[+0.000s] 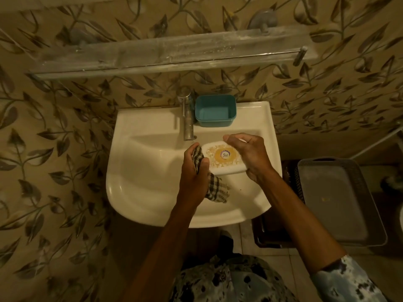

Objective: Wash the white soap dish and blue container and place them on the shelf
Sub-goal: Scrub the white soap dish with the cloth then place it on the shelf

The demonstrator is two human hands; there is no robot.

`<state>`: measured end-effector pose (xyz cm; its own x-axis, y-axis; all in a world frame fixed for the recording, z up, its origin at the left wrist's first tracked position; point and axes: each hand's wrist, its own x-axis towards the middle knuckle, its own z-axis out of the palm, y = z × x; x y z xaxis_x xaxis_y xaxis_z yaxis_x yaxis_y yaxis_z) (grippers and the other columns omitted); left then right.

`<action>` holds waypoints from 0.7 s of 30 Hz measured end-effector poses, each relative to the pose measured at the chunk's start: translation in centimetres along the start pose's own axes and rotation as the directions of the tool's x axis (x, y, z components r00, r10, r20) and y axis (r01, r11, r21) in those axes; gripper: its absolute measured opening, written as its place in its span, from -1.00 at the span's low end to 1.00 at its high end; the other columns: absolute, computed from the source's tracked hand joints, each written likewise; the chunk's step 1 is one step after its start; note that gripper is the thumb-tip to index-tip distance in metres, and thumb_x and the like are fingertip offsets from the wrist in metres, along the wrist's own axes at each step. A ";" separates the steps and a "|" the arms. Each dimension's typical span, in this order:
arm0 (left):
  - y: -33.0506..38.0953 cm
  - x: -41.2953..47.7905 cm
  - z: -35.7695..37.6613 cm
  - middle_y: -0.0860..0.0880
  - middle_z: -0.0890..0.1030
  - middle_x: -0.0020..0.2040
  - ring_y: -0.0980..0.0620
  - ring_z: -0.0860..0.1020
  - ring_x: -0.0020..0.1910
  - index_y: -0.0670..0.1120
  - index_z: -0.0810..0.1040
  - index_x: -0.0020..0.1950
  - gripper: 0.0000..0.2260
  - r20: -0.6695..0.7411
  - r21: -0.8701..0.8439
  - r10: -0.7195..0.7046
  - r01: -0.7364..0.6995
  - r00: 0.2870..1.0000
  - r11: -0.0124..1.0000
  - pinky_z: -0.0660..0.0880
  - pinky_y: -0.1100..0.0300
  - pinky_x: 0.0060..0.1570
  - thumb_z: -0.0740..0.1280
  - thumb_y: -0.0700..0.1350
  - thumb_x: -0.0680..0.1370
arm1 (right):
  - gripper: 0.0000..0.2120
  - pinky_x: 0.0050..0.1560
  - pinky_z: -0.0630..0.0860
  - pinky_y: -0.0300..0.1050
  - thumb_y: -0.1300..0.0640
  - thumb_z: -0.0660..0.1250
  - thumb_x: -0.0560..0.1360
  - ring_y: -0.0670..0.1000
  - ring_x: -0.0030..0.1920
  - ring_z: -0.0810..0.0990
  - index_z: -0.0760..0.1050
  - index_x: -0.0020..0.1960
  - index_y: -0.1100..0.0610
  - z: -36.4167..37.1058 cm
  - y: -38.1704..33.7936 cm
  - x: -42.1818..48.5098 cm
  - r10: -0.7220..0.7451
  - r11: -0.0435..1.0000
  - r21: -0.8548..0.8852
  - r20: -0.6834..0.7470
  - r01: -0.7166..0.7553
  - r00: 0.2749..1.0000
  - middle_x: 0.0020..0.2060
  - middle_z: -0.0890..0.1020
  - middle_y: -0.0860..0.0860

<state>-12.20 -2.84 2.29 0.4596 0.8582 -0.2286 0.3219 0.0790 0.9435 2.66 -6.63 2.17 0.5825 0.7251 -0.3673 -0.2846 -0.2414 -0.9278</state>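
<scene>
Hold dish [222, 159] steady over sink [135, 118] with right hand [250, 155] fingers curled round its edge, scrubbing patterned face firmly with cloth [216, 188] bunched in left hand [194, 171] fingers.

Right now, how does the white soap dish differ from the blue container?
The white soap dish carries a gold pattern and a round label; the blue container is plain. The soap dish is held over the sink by the right hand, with the left hand gripping a checked cloth at its end; the container stands untouched on the sink's back ledge beside the tap. Both are rounded rectangles.
</scene>
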 end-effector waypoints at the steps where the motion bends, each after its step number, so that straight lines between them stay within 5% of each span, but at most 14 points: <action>1: 0.0 0.2 -0.2 -0.08 0.47 0.30 -0.01 0.49 0.24 0.00 0.28 0.42 -0.60 -0.001 0.004 -0.001 0.001 1.000 1.000 0.49 0.02 0.23 0.19 -0.08 0.57 | -0.95 -0.18 0.64 0.02 0.14 0.46 0.41 0.10 -0.24 0.70 0.63 -0.19 0.11 -0.1 0.0 -0.1 0.001 1.000 -0.022 0.032 -0.001 0.999 -0.23 0.70 0.10; 7: -0.4 0.4 -0.8 -0.07 0.56 0.22 0.00 0.56 0.18 0.01 0.42 0.34 -0.67 0.186 -0.037 -0.072 0.080 0.980 0.996 0.55 0.08 0.12 0.24 -0.03 0.56 | -0.95 -0.11 0.61 0.08 0.16 0.49 0.37 0.14 -0.21 0.69 0.64 -0.19 0.12 -1.4 -2.1 0.8 -0.003 0.971 -0.231 0.248 0.062 0.969 -0.23 0.70 0.09; 9: -0.7 0.3 -0.6 -0.07 0.56 0.22 -0.02 0.56 0.18 0.01 0.41 0.34 -0.68 0.161 -0.124 -0.077 0.098 0.984 0.987 0.56 0.07 0.11 0.24 -0.08 0.58 | -0.84 -0.10 0.63 0.05 0.05 0.48 0.38 0.11 -0.17 0.69 0.62 -0.08 0.08 -1.2 -2.4 1.2 -0.025 0.975 -0.213 0.157 0.058 0.987 -0.11 0.69 0.09; 12: -0.6 -0.1 0.2 -0.08 0.53 0.27 -0.03 0.54 0.21 0.04 0.42 0.31 -0.71 0.031 -0.253 -0.092 0.097 0.995 0.963 0.56 0.03 0.12 0.21 -0.18 0.60 | -0.77 -0.06 0.64 0.04 -0.12 0.34 0.47 0.10 -0.11 0.69 0.55 -0.04 0.03 0.3 -1.8 1.1 0.053 0.998 -0.006 -0.175 -0.055 0.983 -0.07 0.67 0.07; 15: -0.1 -0.1 1.3 -0.08 0.51 0.29 -0.04 0.52 0.24 0.01 0.40 0.34 -0.67 -0.125 -0.342 -0.131 0.081 0.983 0.936 0.54 -0.08 0.17 0.24 -0.10 0.57 | -0.73 0.02 0.63 0.10 -0.04 0.33 0.50 0.10 0.02 0.66 0.48 0.15 0.05 2.3 0.2 0.1 0.083 0.971 0.237 -0.156 -0.044 0.984 0.05 0.64 0.09; 18: 0.4 -0.6 1.8 -0.06 0.49 0.31 0.01 0.50 0.25 -0.01 0.34 0.39 -0.56 -0.183 -0.184 -0.002 -0.032 0.983 0.982 0.52 0.05 0.19 0.18 0.03 0.51 | -0.73 0.07 0.61 0.07 0.06 0.34 0.51 0.06 0.13 0.61 0.42 0.18 -0.16 3.3 1.4 -1.0 -0.040 0.967 0.249 -0.067 0.055 0.997 0.16 0.59 0.06; 21: 0.3 -1.4 1.9 -0.03 0.43 0.31 0.04 0.42 0.28 -0.01 0.24 0.46 -0.51 -0.120 -0.039 0.061 -0.066 0.991 0.997 0.43 0.27 0.15 0.07 0.05 0.52 | -0.69 0.10 0.60 0.08 0.09 0.34 0.51 0.07 0.14 0.61 0.45 0.22 -0.14 2.9 1.6 -1.1 -0.080 0.970 0.228 -0.022 0.083 0.997 0.15 0.61 0.05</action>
<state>-11.19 -4.98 2.41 0.3758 0.9160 -0.1402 0.2586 0.0416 0.9651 -0.64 -5.98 1.28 0.6199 0.7279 -0.2930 -0.4015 -0.0265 -0.9155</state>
